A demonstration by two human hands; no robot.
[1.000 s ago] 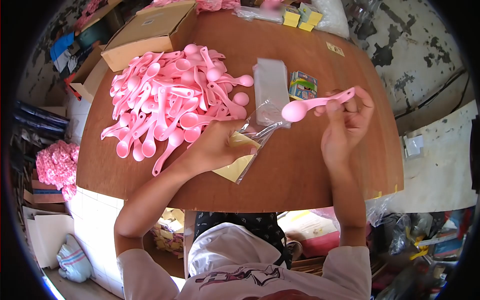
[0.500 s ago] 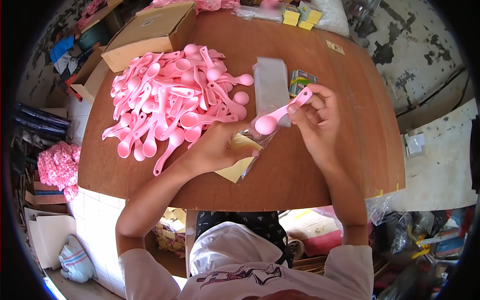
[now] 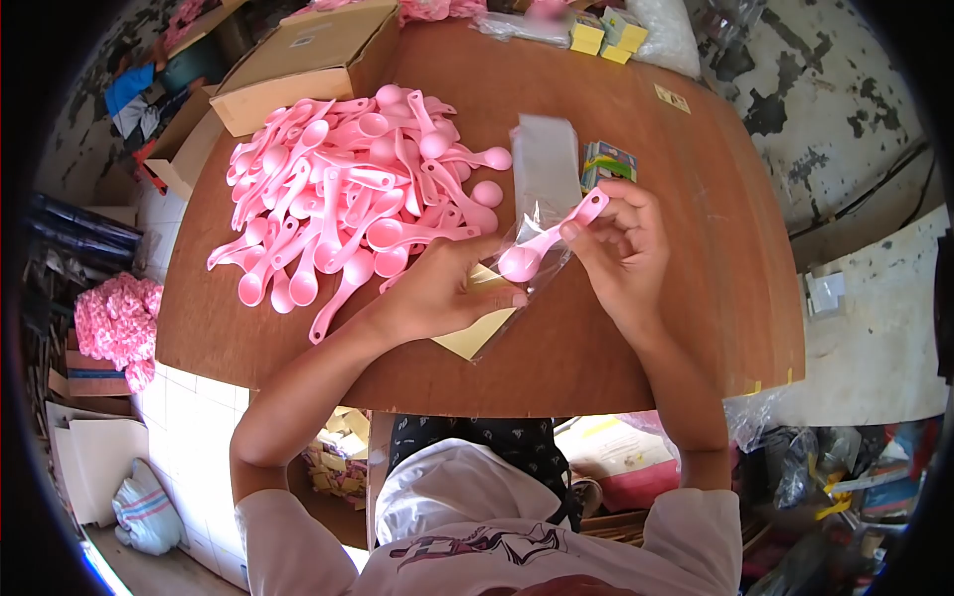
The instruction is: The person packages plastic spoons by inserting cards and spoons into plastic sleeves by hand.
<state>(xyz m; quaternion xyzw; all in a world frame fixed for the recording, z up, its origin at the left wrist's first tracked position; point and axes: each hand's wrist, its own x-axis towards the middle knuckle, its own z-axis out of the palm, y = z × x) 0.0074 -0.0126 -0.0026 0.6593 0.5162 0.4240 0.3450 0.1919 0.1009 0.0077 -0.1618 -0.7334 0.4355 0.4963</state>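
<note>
My left hand (image 3: 442,290) grips a clear plastic bag (image 3: 545,278) with a yellow card (image 3: 465,340) in its lower part. Between thumb and fingers, my right hand (image 3: 624,243) pinches the handle of a pink spoon (image 3: 521,262), whose round bowl is at the bag's open upper end. A large heap of pink spoons (image 3: 338,189) lies left of my hands. Just beyond them are a stack of clear bags (image 3: 546,164) and a small pile of printed cards (image 3: 609,164).
A cardboard box (image 3: 308,65) stands at the back left of the brown table (image 3: 696,328). Yellow card stacks (image 3: 604,36) and plastic packs lie at the far edge. A person in blue (image 3: 129,89) is partly visible far left.
My right hand has moved left with the pink spoon, bringing its bowl down to the bag's mouth. My left hand has stayed nearly still, holding the bag.
</note>
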